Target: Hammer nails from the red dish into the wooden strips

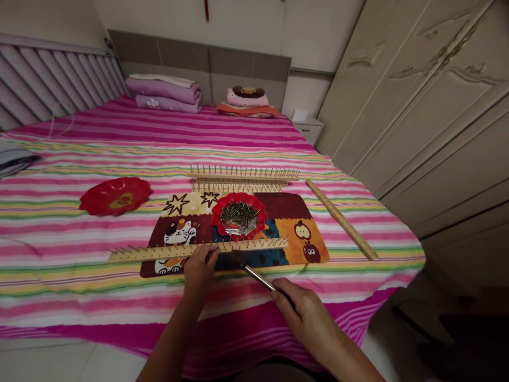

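A long wooden strip (175,251) with a row of upright nails lies across the near part of a patterned mat (278,204). My left hand (201,268) is at the strip's middle, thumb and forefinger pinched together by the nail row; whatever is between the fingertips is too small to make out. My right hand (300,302) is closed around a hammer (258,277), whose metal shaft points to the strip. Its dark, blurred head is low, just right of my left hand. Behind the strip, a red scalloped dish (261,218) holds a pile of loose nails (239,213).
Several nail-studded wooden strips (242,179) lie beyond the mat. To the right is another wooden strip (342,220), to the left a red plate (115,196). All rest on a striped bedsheet (71,254). Folded bedding (167,95) is at the headboard, a wardrobe (413,106) on the right.
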